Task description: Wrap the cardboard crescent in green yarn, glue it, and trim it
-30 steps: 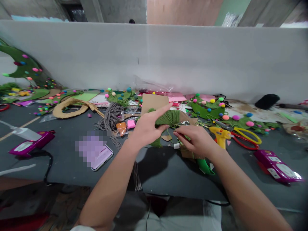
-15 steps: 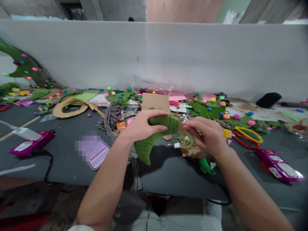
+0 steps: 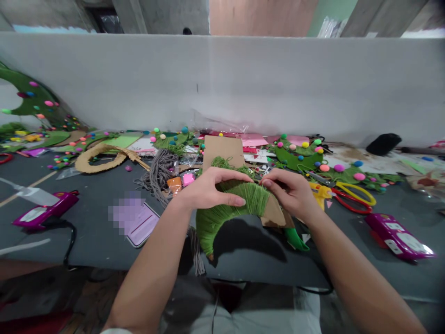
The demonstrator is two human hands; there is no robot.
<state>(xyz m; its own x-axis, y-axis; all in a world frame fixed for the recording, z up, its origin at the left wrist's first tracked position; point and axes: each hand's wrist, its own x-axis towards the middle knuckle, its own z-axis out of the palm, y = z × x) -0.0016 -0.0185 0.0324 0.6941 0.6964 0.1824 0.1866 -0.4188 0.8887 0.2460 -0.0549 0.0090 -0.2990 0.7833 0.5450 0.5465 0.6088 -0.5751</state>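
A cardboard crescent (image 3: pixel 231 206) wrapped in green yarn is held above the table, its bare brown tip showing at the right end. My left hand (image 3: pixel 212 188) grips it across the upper left part, thumb on the near face and fingers along the top edge. At the top edge near the bare tip, my right hand (image 3: pixel 290 190) pinches thumb and forefinger together on what looks like the green yarn strand; the strand itself is barely visible. Loose green yarn (image 3: pixel 222 162) lies just behind the crescent, in front of a cardboard piece (image 3: pixel 222 148).
Grey yarn (image 3: pixel 163 169) and a phone (image 3: pixel 144 222) lie left. Scissors with red and yellow handles (image 3: pixel 356 195), a yellow glue gun (image 3: pixel 320 192) and a purple power strip (image 3: pixel 398 236) are on the right. A second purple strip (image 3: pixel 47 211) sits far left. Pom-pom decorated green crescents (image 3: pixel 302 157) line the back.
The crescent has turned so its wrapped face shows more toward me, and its bare tip now points down to the right. My right hand has shifted slightly left along its top edge.
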